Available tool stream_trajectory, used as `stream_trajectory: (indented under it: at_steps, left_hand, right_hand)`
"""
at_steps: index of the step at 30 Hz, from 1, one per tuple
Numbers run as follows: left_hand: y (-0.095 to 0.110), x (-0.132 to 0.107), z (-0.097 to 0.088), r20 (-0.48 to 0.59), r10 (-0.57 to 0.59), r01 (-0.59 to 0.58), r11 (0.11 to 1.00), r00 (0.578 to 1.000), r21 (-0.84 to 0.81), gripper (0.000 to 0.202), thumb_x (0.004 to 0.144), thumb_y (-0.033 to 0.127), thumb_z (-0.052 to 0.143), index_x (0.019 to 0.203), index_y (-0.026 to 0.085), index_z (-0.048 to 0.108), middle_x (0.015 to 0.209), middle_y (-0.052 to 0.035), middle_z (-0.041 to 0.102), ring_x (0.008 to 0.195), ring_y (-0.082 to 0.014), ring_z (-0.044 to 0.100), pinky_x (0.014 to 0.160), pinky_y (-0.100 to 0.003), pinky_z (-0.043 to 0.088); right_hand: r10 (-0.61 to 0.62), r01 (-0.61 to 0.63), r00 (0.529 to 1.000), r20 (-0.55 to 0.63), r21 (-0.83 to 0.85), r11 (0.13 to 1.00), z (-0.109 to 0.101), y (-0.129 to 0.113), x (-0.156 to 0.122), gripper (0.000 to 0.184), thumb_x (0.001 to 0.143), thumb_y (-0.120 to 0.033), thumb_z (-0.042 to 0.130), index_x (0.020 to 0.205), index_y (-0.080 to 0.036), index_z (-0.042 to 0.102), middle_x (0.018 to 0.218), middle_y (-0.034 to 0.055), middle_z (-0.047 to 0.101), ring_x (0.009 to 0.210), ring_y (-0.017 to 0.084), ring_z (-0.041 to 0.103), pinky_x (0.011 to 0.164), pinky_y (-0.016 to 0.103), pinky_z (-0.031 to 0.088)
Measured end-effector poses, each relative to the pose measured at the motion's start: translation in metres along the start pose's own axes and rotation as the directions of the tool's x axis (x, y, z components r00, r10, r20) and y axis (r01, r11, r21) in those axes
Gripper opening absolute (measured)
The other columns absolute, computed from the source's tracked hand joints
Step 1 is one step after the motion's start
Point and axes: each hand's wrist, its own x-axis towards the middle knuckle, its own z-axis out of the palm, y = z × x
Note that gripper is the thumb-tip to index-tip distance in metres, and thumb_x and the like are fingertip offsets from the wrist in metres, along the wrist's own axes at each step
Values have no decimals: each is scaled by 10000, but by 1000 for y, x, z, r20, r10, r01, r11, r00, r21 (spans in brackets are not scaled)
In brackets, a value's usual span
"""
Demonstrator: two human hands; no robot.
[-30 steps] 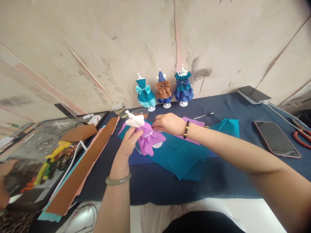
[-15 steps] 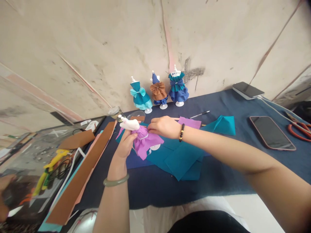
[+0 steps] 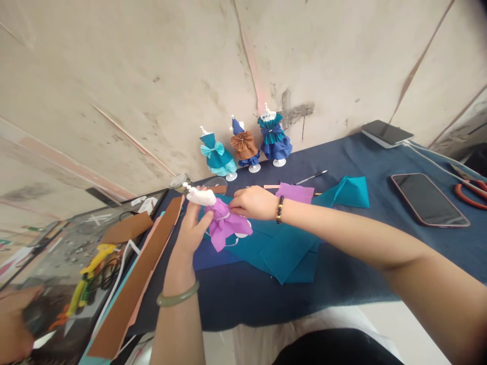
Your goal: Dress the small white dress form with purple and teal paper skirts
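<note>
My left hand point(image 3: 193, 225) is wrapped round a small white dress form point(image 3: 201, 198), which is tilted with its neck pointing left. Purple fabric point(image 3: 224, 228) is draped about the form, gathered by a pale band at the waist. On the right side of this skirt, the fingers of my right hand point(image 3: 251, 201) pinch the purple fabric; their tips are partly hidden. Teal fabric sheets point(image 3: 289, 253) and a blue sheet point(image 3: 215, 257) lie on the table beneath. A purple fabric piece point(image 3: 294, 192) rests beyond my right wrist.
Three dressed miniature forms point(image 3: 243, 147) stand by the wall. A pen point(image 3: 312, 177), a phone point(image 3: 429, 199), another phone on a white block point(image 3: 387, 133) and red-handled scissors point(image 3: 472, 195) lie rightward. Brown strips point(image 3: 133, 284) and a yellow glue gun point(image 3: 97, 258) are leftward. Another person's hand point(image 3: 17, 324) shows lower left.
The view has shifted slightly. My right hand still pinches the purple fabric and my left still holds the dress form. The other person's hand shows more at lower left.
</note>
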Motion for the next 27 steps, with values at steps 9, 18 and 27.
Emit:
stream_trajectory:
  at_steps: [9,18,27]
  left_hand:
    - [25,-26,32,-424,-17,154,944,905,290,570,684,496,725,1137,158,647,1106,-124,685,1029,-279,635,970,-445,470]
    - [20,-20,26,-397,-57,122,983,916,139,451,710,390,730,1093,162,662,1089,-108,713,1064,-257,653,950,-375,499]
    - [21,-22,25,-334,-97,120,992,938,47,489,713,336,719,1149,125,647,1082,-134,722,1046,-260,683,992,-403,497]
  right_hand:
    - [65,-65,998,2,-72,995,8,-23,-1,302,986,-268,469,927,-121,726,887,101,693,710,153,598,548,279,241]
    - [137,-138,990,-32,-43,990,1,-34,-14,276,975,-293,522,892,-102,703,866,117,717,772,190,645,566,283,281]
    - [182,-185,975,-125,-12,983,1,-23,-17,260,982,-246,467,949,-128,697,922,90,721,771,169,635,568,286,266]
